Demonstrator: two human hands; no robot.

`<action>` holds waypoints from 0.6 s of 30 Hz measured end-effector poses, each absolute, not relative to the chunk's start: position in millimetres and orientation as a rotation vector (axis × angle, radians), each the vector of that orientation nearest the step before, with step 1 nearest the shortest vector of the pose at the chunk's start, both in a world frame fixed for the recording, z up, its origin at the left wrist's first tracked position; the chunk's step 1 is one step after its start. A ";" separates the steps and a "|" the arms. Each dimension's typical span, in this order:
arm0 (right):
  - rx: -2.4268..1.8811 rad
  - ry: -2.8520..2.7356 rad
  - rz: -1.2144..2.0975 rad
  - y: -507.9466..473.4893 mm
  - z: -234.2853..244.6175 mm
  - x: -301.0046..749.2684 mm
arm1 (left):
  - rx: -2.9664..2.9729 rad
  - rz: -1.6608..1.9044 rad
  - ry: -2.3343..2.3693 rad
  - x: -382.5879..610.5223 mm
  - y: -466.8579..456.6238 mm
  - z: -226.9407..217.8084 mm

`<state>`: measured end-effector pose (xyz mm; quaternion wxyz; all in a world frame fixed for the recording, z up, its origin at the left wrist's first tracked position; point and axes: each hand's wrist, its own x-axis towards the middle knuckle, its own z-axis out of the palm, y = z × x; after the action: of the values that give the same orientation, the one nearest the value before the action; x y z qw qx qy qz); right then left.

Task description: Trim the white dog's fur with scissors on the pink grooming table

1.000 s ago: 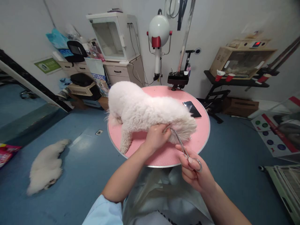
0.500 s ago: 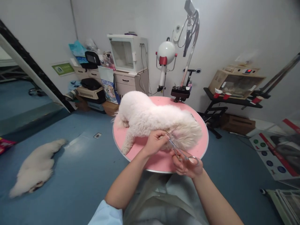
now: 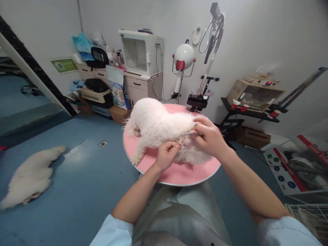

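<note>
On the bag (image 3: 118, 89), which stands below and to the left of the white cabinet (image 3: 135, 54), the blue part carries the letters "ATURAL". The green sign (image 3: 64, 65), farther left of this cabinet, and the red display (image 3: 268, 83), far right of it, are too small for reading.

The dog (image 3: 159, 118) wears a dense, matt white coat, plush over the back and curlier on the leg. Beneath it, the counter (image 3: 176, 175) has a smooth pink top, rubbery-looking, edged in silvery metal. The scissors (image 3: 190, 133) show only a blurred sliver of grey metal. Both sleeves (image 3: 112, 229) are soft, matt blue cloth. The dryer (image 3: 185, 55) is glossy white plastic with red fittings; the upright food bag (image 3: 118, 88), smooth printed plastic. The floor (image 3: 89, 194) is smooth, with a faint sheen, and the low carton (image 3: 252, 137) plain matt cardboard
</note>
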<state>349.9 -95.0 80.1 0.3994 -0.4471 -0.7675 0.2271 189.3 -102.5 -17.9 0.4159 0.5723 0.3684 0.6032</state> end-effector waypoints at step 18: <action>-1.330 -1.862 0.761 -84.5 6.9 308.1 | 2.043 1.813 1.516 137.7 -160.8 -2.4</action>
<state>308.1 -84.5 6.9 0.3570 -0.5152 -0.7212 0.2947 137.7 -160.8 -2.4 0.0088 0.6540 0.4851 0.5805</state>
